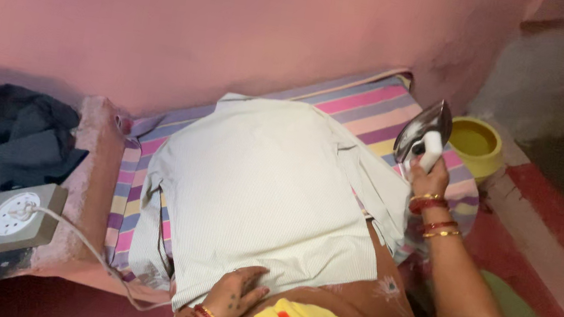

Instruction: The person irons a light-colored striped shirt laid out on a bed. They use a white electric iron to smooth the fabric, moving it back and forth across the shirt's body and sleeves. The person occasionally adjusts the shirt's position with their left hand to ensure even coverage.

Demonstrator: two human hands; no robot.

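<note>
Right hand [430,178] grips the iron [424,132] by its white handle, tipped up at 2 o'clock past the shirt edge. Left hand [236,293] lies flat, fingers spread, on the white striped shirt [269,194] hem at 6 o'clock. Shirt covers a striped cloth [369,108]; the yellow bowl [476,144], probably empty, sits beside the iron.

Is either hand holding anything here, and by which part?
The right hand grips the iron by its white handle, lifted with the soleplate tipped up. The left hand holds nothing; it lies flat on the near edge of the white striped shirt.
</note>
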